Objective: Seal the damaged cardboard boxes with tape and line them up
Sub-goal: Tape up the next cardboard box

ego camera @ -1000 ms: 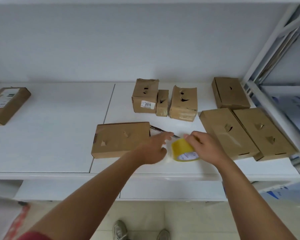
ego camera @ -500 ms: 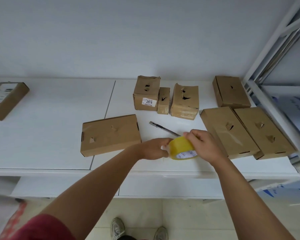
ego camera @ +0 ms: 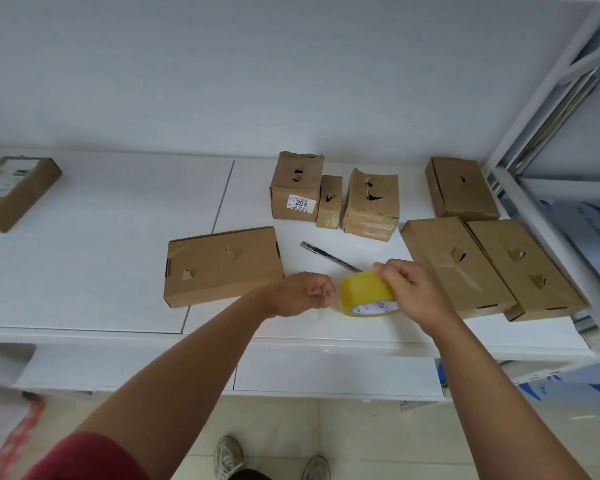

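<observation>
My right hand (ego camera: 411,289) grips a yellow tape roll (ego camera: 366,296) just above the white table (ego camera: 101,265), near its front edge. My left hand (ego camera: 303,294) is curled beside the roll's left side and pinches the tape end. A flat torn cardboard box (ego camera: 222,266) lies just left of my hands. Two long torn boxes (ego camera: 456,268) (ego camera: 523,268) lie side by side to the right. Three small torn boxes (ego camera: 297,187) (ego camera: 329,202) (ego camera: 371,204) stand in a row behind, and another flat box (ego camera: 461,188) sits at the back right.
A utility knife (ego camera: 329,257) lies on the table just behind the tape roll. A labelled box (ego camera: 13,192) sits far left. A white metal shelf frame (ego camera: 548,216) stands along the table's right edge. My shoes (ego camera: 227,459) show on the floor below.
The flat box now lies farther left, away from my hands. My left hand has closed from a loose reach into a pinch at the roll's left side. My right hand keeps its hold.
</observation>
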`<state>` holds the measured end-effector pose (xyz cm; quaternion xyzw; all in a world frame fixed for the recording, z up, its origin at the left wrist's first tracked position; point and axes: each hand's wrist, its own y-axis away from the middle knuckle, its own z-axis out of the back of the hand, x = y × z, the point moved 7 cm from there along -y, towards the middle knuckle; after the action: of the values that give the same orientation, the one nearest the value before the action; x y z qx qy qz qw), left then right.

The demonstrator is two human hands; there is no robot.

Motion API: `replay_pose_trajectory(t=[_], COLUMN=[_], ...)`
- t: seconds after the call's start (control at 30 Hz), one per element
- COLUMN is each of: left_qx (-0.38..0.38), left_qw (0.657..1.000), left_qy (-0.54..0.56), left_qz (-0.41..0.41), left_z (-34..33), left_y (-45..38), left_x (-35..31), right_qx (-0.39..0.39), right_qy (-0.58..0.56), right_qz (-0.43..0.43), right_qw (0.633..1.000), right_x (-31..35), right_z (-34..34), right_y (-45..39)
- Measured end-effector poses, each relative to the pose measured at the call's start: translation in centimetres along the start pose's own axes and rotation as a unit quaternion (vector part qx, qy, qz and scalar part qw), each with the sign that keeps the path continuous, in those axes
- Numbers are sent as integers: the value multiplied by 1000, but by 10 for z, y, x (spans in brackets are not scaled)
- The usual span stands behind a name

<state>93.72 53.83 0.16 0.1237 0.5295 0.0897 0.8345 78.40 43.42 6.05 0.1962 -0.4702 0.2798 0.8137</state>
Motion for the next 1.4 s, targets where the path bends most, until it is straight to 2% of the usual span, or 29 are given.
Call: replay_pose_trajectory(t=[0.13,0.17,0.23,0.3,0.4,0.53,0.6,0.67,0.83,0.93,0.97,1.13,1.23,1.27,1.33,1.4], left_qx=[-60,-67,-60,-32,-11,0,2,-9,1,3,3,-29,-28,-26,-32,-36], left_qw=[990,990,997,999,997,993,993,993,982,978,976,973,975,973,969,966], left_qy=[118,110,48,37,14,-15,-8,-46,-151,-167,-176,-173,-166,-183,-211,-224], left_qz=[-53,-51,-20,24,75,121,122,105,112,126,128,147,142,139,125,126], left_z=[25,34,46,49,44,37,34,37,66,85,90,100,98,99,104,108], left_y=[10,10,13,14,18,20,20,21,30,39,41,49,54,55,56,56], left_x=[-35,-43,-55,-53,-45,-31,-26,-26,-32,-39,-42,-46,-46,-47,-49,-47], right_qx=[-85,-99,-86,-57,-27,-26,-25,-5,60,124,138,118,118,124,135,129], right_qy=[-122,-122,-68,-18,44,99,114,145,362,497,508,486,282,209,115,71], right_qz=[-49,-46,-2,34,60,77,81,74,63,82,88,150,72,44,18,10], right_qw=[988,987,994,998,997,992,990,987,928,855,846,853,949,969,984,989], right_x=[2,6,21,34,35,30,26,24,16,7,7,13,-4,-10,-20,-24], right_z=[21,30,43,45,36,30,29,26,17,5,1,-3,11,13,11,13], right_y=[1,-1,-8,-10,-10,-8,-9,-10,-17,-21,-22,-26,-31,-31,-29,-28])
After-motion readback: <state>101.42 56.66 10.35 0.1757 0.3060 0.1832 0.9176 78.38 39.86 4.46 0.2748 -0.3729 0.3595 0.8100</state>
